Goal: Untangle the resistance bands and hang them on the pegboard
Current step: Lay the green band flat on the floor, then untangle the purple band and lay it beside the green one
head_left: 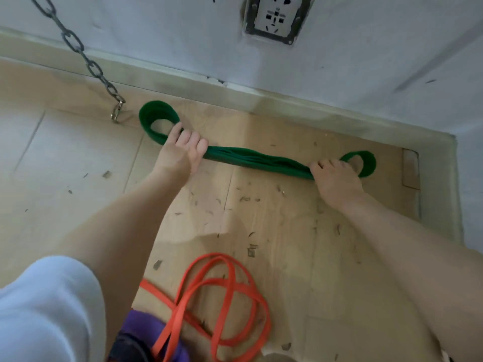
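Stretching between two bare hands, a green band [257, 159] lies bunched in several layers on a sheet of cardboard [300, 231] spread over the floor, close to the foot of the wall. The left hand [180, 152] has its grip closed around the band near one end, fingers curled over the top of it, and a loop of the band pokes out beyond the knuckles toward a hanging chain [78, 48]. The right hand [335, 176] has its grip closed on the band near the other end, fingers wrapped over it, with a smaller green loop showing past them, near the corner of the room. Between the hands the band runs nearly straight, sagging a little and twisted on itself.

Nearer the person, an orange band [224, 304] lies on the cardboard in loose overlapping coils, well apart from the green one and touched by neither hand. One strand of it crosses a purple band [146, 325] at the bottom edge of the view, most of which is hidden. A white sleeve [44, 309] fills the lower left corner.

The chain hangs down from the upper left and ends in a metal clip [116, 113] resting near the baseboard [235, 92]. A wall socket [277, 17] sits in the pale wall above. Small dark scuffs and scraps dot the cardboard.
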A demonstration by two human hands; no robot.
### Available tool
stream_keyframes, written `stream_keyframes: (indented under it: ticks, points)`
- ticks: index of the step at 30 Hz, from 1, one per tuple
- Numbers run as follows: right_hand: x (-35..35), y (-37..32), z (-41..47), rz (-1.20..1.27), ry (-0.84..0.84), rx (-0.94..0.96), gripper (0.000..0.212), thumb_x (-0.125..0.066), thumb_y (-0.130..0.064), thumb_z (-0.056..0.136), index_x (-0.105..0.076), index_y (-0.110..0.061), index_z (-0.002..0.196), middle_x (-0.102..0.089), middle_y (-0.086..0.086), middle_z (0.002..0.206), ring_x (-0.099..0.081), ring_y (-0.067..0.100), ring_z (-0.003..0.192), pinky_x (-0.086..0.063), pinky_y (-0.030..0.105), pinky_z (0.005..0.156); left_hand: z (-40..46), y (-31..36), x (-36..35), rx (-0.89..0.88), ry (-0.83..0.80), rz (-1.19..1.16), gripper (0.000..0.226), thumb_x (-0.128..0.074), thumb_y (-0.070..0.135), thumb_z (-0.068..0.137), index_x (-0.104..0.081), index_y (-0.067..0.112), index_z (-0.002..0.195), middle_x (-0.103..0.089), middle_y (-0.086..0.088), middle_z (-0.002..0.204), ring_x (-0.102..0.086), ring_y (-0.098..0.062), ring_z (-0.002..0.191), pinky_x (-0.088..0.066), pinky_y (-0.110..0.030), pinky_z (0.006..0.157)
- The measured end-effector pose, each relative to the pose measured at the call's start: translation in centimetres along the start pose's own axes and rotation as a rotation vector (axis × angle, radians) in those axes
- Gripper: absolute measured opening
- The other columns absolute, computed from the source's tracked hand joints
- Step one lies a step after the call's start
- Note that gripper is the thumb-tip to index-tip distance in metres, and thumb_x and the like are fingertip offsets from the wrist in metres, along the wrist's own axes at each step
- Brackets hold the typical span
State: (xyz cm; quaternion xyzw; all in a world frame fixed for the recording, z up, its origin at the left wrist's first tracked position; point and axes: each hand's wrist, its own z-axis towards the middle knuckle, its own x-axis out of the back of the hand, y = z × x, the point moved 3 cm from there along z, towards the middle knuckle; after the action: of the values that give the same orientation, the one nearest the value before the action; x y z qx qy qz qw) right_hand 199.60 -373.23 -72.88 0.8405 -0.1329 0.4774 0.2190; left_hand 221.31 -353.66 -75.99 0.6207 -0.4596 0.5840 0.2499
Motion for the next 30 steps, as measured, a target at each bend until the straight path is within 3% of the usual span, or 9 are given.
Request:
stream_keyframes:
  ticks: [4, 6, 9, 12, 15, 17, 21, 26, 30]
  points:
    - [-2.6, -0.3, 0.6, 0.081, -0.074, -0.073, 0.045, -0.040, -0.004, 0.092, -0.032, -0.012, 0.135, -0.038, 0.015, 0.136, -0.034, 0.032, 0.127, -0.021, 0.043, 0.113, 0.2, 0.8, -1.1, 0.066, -0.033, -0.067, 0.039, -0.036, 0.010, 0.094, -0.034, 0.008, 0.133, -0.045, -0.015, 0.128, -0.036, -0.034, 0.125, -0.011, -0.042, 0.117]
    - [-2.7, -0.4, 0.6, 0.110, -0.088, -0.126, 0.051, -0.042, -0.012, 0.093, -0.024, -0.011, 0.141, -0.029, 0.017, 0.146, -0.023, 0.035, 0.136, -0.012, 0.047, 0.117, 0.5, 1.0, -1.1, 0.099, -0.069, -0.087, 0.060, -0.041, 0.009, 0.092, -0.014, 0.011, 0.145, -0.029, -0.016, 0.144, -0.021, -0.033, 0.137, -0.002, -0.041, 0.117]
    - [-1.0, -2.2, -0.8, 0.240, -0.039, -0.094, 0.076, -0.049, -0.042, 0.092, -0.008, -0.012, 0.149, -0.007, 0.016, 0.156, -0.005, 0.035, 0.143, 0.001, 0.049, 0.116, -0.4, 1.2, -0.5, 0.113, -0.069, -0.129, 0.077, -0.041, 0.005, 0.090, 0.010, 0.011, 0.148, 0.001, -0.013, 0.156, 0.006, -0.029, 0.144, 0.009, -0.040, 0.115]
    - [1.3, -8.1, -5.0, 0.478, 0.089, 0.174, 0.061, -0.047, -0.043, 0.093, -0.028, -0.016, 0.144, -0.027, 0.009, 0.151, -0.023, 0.029, 0.139, -0.021, 0.045, 0.115, -3.1, 1.5, -0.5, 0.029, -0.008, -0.213, 0.073, -0.034, 0.005, 0.090, 0.009, 0.009, 0.148, 0.007, -0.014, 0.156, 0.009, -0.030, 0.144, 0.009, -0.040, 0.115]
    - [-0.1, -14.9, -9.8, 0.604, -0.113, 0.271, 0.058, -0.040, -0.057, 0.090, -0.045, -0.015, 0.129, -0.051, 0.005, 0.128, -0.049, 0.027, 0.119, -0.044, 0.041, 0.095, -6.4, 1.5, -0.7, 0.048, -0.061, -0.332, 0.077, -0.037, 0.004, 0.085, 0.007, 0.009, 0.148, 0.008, -0.012, 0.157, 0.010, -0.030, 0.144, 0.011, -0.038, 0.114]
    - [-1.9, -17.8, -11.5, 0.547, -0.188, 0.191, 0.063, -0.045, -0.063, 0.086, -0.047, -0.013, 0.124, -0.053, 0.006, 0.124, -0.051, 0.029, 0.115, -0.042, 0.039, 0.091, -9.1, 1.1, -0.9, 0.078, -0.099, -0.372, 0.075, -0.037, 0.004, 0.085, 0.003, 0.009, 0.149, 0.006, -0.011, 0.157, 0.008, -0.031, 0.144, 0.009, -0.038, 0.115]
    - [-3.0, -19.1, -12.3, 0.641, -0.188, 0.065, 0.028, -0.053, -0.028, 0.092, -0.055, -0.009, 0.113, -0.062, 0.013, 0.113, -0.058, 0.032, 0.108, -0.045, 0.034, 0.085, -15.1, -0.1, -0.6, 0.138, -0.127, -0.464, 0.076, -0.047, 0.005, 0.083, -0.009, 0.009, 0.149, -0.005, -0.010, 0.157, -0.001, -0.029, 0.144, -0.004, -0.039, 0.115]
    - [6.3, -16.6, -17.9, 0.898, -0.218, 0.249, 0.009, -0.061, -0.020, 0.089, -0.064, -0.011, 0.092, -0.059, 0.000, 0.079, -0.054, 0.016, 0.078, -0.037, 0.013, 0.058, -23.8, 0.3, 5.5, 0.090, -0.063, -0.917, 0.052, -0.037, 0.031, 0.087, -0.050, 0.001, 0.128, -0.048, -0.017, 0.135, -0.042, -0.035, 0.127, -0.029, -0.036, 0.105]
    - [14.6, -16.6, -25.5, 0.916, -0.214, 0.433, 0.005, -0.062, -0.013, 0.087, -0.061, -0.014, 0.083, -0.058, 0.006, 0.082, -0.058, 0.020, 0.074, -0.052, 0.038, 0.071, -29.6, 2.1, 15.2, 0.015, -0.247, -1.308, 0.047, -0.042, 0.034, 0.098, -0.035, 0.019, 0.141, -0.047, 0.005, 0.138, -0.044, -0.005, 0.122, -0.031, -0.010, 0.097]
